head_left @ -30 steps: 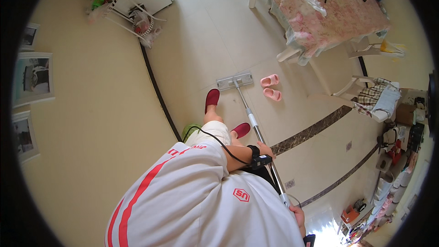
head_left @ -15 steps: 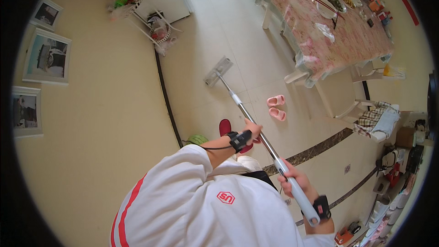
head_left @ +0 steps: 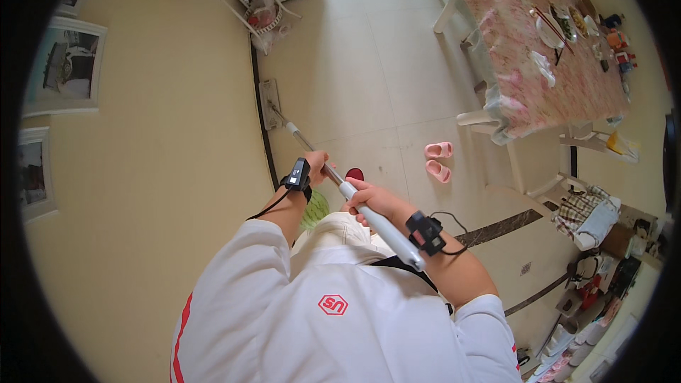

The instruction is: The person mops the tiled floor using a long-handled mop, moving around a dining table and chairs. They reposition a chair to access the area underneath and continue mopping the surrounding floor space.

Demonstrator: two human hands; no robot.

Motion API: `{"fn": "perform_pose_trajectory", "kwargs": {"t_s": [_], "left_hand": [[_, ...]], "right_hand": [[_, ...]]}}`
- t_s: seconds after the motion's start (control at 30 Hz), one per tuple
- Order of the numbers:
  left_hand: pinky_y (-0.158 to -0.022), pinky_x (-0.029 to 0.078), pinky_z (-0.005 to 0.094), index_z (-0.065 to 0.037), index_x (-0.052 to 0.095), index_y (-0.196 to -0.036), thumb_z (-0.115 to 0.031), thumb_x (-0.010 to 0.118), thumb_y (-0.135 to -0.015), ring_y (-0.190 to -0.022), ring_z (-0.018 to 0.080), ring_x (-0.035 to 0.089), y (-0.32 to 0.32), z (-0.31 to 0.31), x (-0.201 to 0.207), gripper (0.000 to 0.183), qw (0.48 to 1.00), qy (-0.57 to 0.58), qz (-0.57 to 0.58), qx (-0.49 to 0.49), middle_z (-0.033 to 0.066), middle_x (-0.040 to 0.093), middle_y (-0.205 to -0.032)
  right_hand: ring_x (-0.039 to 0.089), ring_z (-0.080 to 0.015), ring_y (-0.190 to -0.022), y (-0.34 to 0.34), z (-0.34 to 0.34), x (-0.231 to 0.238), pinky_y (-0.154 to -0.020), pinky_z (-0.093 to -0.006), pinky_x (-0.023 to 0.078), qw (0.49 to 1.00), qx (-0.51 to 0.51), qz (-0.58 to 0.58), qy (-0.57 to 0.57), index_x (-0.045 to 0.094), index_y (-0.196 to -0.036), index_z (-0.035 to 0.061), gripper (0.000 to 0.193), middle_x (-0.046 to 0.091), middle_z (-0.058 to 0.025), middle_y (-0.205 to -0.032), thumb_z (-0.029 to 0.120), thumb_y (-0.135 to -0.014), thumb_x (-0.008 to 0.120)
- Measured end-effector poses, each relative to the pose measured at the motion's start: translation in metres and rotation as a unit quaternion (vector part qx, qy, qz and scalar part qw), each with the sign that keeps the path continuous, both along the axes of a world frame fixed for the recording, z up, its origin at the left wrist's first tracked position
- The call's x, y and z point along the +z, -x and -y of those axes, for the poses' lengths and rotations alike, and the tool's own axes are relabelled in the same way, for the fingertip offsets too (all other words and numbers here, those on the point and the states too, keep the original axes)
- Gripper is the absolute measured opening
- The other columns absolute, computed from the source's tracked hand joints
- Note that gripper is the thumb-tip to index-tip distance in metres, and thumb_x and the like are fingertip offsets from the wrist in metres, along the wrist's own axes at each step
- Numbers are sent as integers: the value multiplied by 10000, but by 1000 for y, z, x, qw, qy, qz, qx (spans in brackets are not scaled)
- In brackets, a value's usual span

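A flat mop (head_left: 301, 140) slants across the middle of the view, its shaft running from the lower right up to the left. Its rectangular mop head (head_left: 270, 104) lies on the floor along the dark baseboard of the left wall. My left hand (head_left: 317, 165) is wrapped round the metal part of the shaft. Higher up the handle, my right hand (head_left: 372, 202) grips the thick pale grey grip (head_left: 391, 234), whose end points toward my body. Both wrists wear black strapped devices. A red shoe (head_left: 355, 174) shows just beyond my hands.
Pink slippers (head_left: 438, 162) lie on the tiled floor (head_left: 355, 57) ahead. A table with a pink floral cloth (head_left: 539, 92) holds dishes at right. A white rack (head_left: 266, 18) stands by the left wall, and a watermelon (head_left: 315, 208) sits beside my left arm. A cloth-draped chair (head_left: 589, 216) is at right.
The mop head has moved left across the floor to the wall's baseboard. Both my hands have shifted left with the handle, the right one also upward. My view has turned slightly.
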State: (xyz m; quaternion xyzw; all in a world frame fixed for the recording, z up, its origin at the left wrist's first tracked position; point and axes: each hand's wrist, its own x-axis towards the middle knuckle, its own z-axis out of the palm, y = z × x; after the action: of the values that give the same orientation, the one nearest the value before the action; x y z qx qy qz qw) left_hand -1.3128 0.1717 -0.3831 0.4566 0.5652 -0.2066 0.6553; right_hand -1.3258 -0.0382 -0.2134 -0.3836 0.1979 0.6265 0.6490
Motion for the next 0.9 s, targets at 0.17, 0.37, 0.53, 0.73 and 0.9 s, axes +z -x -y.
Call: {"fn": "perform_pose_trajectory", "kwargs": {"t_s": [0.17,0.37,0.53,0.73,0.9], "left_hand": [[-600,559,366,41,449,-925,-30,514,-804,-672,274,616,6,11,-8,155,990,-18,-46,-133,155,529,-771],[-679,483,544,-50,612,-833,-171,616,-728,-749,290,642,16,133,-40,160,797,-162,37,-581,131,618,-790],[-728,500,567,-55,648,-1047,-476,588,-768,-824,359,642,44,303,-52,508,366,-192,125,-902,172,658,-1002],[-598,504,559,-74,627,-962,-649,678,-512,-754,326,655,82,496,-31,733,368,-114,240,-891,145,676,-864],[-535,559,421,159,165,-1220,-383,559,-831,-635,306,659,77,470,51,775,903,143,31,-403,158,609,-819]], "right_hand": [[495,-124,-473,14,15,-10,-422,-258,455,998,-29,-54,20,178,-1456,188,736,528,-73,-745,64,-826,538],[486,-125,-440,39,132,5,-357,-258,437,988,-95,-122,25,271,-1409,221,609,525,-65,-758,96,-857,497],[477,-126,-457,88,269,53,-372,-243,415,957,-198,-209,47,272,-1403,250,602,520,-77,-775,125,-863,509],[441,-99,-484,150,414,114,-429,-234,419,906,-319,-262,94,372,-1299,159,425,492,-89,-799,164,-888,480],[458,-136,-488,130,432,134,-419,-239,417,892,-314,-321,45,380,-1149,152,288,493,-83,-781,162,-879,481]]}}
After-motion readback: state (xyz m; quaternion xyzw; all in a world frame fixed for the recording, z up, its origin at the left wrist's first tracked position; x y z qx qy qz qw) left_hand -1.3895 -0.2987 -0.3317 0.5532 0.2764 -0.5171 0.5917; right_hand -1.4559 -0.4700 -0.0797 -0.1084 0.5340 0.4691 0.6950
